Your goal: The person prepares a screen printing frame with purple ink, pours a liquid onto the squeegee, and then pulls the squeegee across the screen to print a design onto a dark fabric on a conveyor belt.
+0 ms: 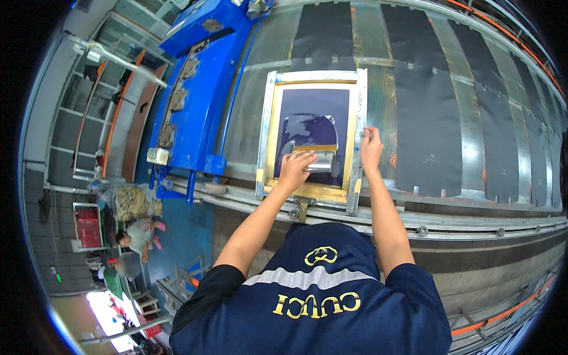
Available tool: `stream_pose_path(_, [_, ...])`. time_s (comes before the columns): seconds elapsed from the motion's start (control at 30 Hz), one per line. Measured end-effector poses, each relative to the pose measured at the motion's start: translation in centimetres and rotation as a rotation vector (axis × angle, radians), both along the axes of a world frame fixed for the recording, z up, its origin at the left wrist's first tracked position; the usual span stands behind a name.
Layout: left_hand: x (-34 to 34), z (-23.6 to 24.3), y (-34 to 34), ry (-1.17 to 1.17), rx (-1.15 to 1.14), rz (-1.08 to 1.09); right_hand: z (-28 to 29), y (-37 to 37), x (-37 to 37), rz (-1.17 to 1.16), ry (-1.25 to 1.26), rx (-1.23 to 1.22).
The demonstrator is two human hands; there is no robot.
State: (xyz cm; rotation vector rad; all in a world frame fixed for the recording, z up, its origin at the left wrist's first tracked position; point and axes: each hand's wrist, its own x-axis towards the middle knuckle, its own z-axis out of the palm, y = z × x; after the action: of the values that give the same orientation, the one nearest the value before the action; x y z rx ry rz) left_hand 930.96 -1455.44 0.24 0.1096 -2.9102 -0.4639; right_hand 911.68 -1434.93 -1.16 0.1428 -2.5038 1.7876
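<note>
A screen-printing frame (268, 130) with metal sides lies flat on the long table in front of me. Inside its yellowish border is a dark mesh (307, 102), with a glossy wet-looking patch of dark ink (319, 125) in the middle. My left hand (297, 168) is closed round a metal-backed squeegee (322, 162), which rests across the lower part of the mesh. At the frame's right edge, the curled fingers of my right hand (371, 149) are closed on its side rail. The squeegee's working edge is hidden.
Black fabric panels (426, 124) lie in rows across the metal table (378, 89) to the right. A blue machine (198, 112) stands at the left. Along the near edge runs a metal rail (461, 228). Another person (141, 235) is at the far lower left.
</note>
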Motion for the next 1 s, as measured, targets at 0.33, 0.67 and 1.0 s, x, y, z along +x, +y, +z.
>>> stream_pose_path(0.33, [7.2,3.0,-1.6,-0.008,0.701,0.611,-1.5,1.6,-1.1,-0.044,0.131,-0.034])
stream_pose_path(0.67, [11.3,-0.7,-14.6,0.079,1.513,0.816,12.8,-2.1,3.9,0.238,0.027,-0.197])
stream_pose_path(1.0, [36.5,23.6,-22.9,0.469,1.71,0.429,37.8,-10.5,21.6,0.482,-0.083,-0.685])
